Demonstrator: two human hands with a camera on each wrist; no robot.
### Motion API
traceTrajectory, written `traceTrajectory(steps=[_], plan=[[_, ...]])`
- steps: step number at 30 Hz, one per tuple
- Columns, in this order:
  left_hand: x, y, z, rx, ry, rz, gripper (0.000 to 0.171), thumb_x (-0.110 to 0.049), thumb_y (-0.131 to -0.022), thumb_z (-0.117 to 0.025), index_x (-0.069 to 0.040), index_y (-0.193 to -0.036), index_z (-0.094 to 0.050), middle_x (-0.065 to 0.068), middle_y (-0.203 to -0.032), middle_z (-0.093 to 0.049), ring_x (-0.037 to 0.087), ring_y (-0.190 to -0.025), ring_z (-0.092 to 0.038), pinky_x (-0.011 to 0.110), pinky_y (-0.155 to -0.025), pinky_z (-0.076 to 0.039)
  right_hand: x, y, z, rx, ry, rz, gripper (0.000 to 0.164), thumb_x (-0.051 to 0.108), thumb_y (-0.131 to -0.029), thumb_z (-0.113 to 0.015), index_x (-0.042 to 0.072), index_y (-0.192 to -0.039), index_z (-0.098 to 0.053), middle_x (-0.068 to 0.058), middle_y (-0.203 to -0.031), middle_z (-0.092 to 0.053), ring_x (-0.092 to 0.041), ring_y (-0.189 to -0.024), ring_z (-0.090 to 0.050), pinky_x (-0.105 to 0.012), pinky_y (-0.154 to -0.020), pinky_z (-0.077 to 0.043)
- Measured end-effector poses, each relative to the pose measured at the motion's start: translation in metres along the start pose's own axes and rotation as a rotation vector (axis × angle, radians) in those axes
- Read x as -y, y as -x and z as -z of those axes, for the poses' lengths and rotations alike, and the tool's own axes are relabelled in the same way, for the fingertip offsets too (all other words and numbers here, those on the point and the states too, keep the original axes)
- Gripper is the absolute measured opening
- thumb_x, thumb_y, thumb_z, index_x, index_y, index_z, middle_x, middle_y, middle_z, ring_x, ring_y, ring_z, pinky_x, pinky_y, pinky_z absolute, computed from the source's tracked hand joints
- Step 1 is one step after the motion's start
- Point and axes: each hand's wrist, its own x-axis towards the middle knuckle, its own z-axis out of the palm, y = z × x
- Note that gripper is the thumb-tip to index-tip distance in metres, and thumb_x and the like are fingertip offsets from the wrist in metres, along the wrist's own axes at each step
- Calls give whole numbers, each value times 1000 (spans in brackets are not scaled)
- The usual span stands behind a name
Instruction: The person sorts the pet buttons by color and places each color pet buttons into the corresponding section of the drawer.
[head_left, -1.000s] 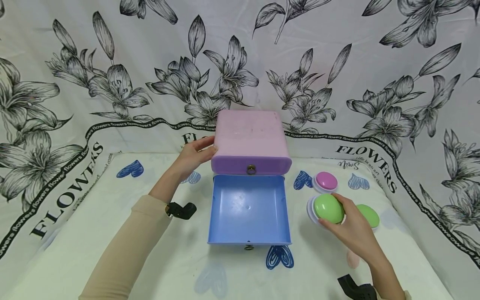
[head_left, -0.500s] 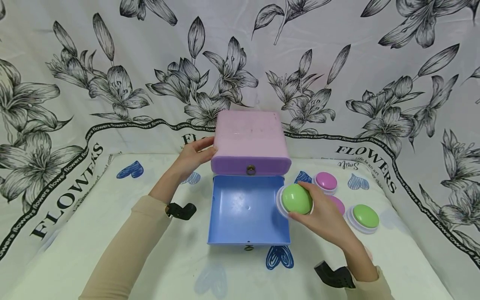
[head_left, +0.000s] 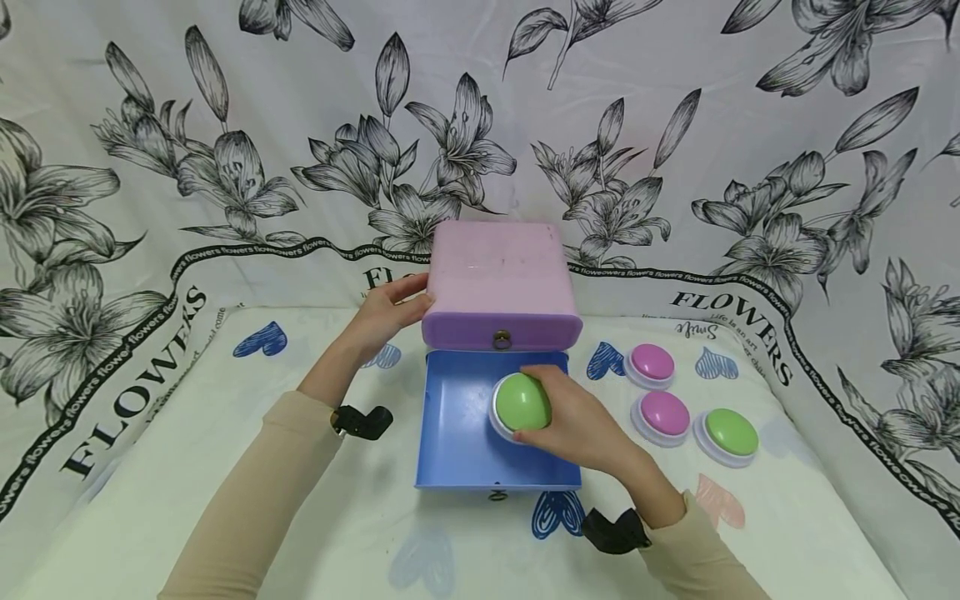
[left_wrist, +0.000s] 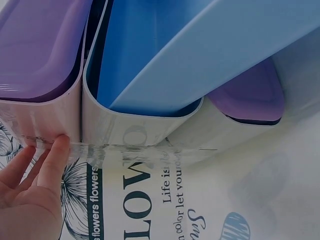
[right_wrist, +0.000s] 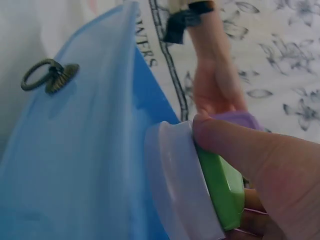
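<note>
My right hand (head_left: 581, 421) grips a round push button with a green dome (head_left: 522, 402) and a white base. It is over the inside of the pulled-out blue drawer (head_left: 453, 442); whether it touches the drawer floor I cannot tell. In the right wrist view, my thumb lies against the edge of the green dome (right_wrist: 220, 187), other fingers behind it. My left hand (head_left: 386, 315) touches the left side of the small pink drawer cabinet (head_left: 498, 271). In the left wrist view, its extended fingers (left_wrist: 55, 162) rest against the pink casing.
Right of the drawer stand two pink-domed buttons (head_left: 652, 362) and another green-domed button (head_left: 732, 432) on the heart-print cloth (head_left: 337, 517). A purple front (left_wrist: 255, 95) shows below the blue drawer. A ring pull (right_wrist: 42, 75) sticks out from the drawer's front. Behind hangs a flower-print cloth (head_left: 337, 83).
My right hand has carried the green-domed button leftward from beside the other buttons to over the blue drawer, uncovering a pink-domed button. My left hand has stayed at the cabinet's side.
</note>
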Motion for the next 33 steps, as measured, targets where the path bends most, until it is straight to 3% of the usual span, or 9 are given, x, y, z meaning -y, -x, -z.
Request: traceTrajectory(steps=[13,24,33], plan=[[1,0,0,4,2,-5,60,-35,-87,-63,-15,-140,-40,4,-143,-39,21,-122,-49,30,-96,-47,23,-28,-28,127,84,150,75,33,-68,-81,8,-128,-45,-4,-119,-55,-16,-99,-56,-32,-85,-52],[3,-3,2,11,28,-16,60,-33,-87,-63,-14,-139,-41,4,-143,-40,21,-121,-50,28,-94,-48,31,-38,-43,257,122,162,75,33,-72,-79,9,-132,-42,-4,-123,-52,-15,-102,-54,-31,-87,-52],[4,-3,1,12,46,-20,59,-31,-88,-63,-13,-139,-41,5,-143,-40,21,-120,-50,26,-94,-49,36,-43,-49,291,144,161,76,31,-72,-79,9,-133,-40,-4,-127,-51,-15,-105,-53,-31,-89,-50]])
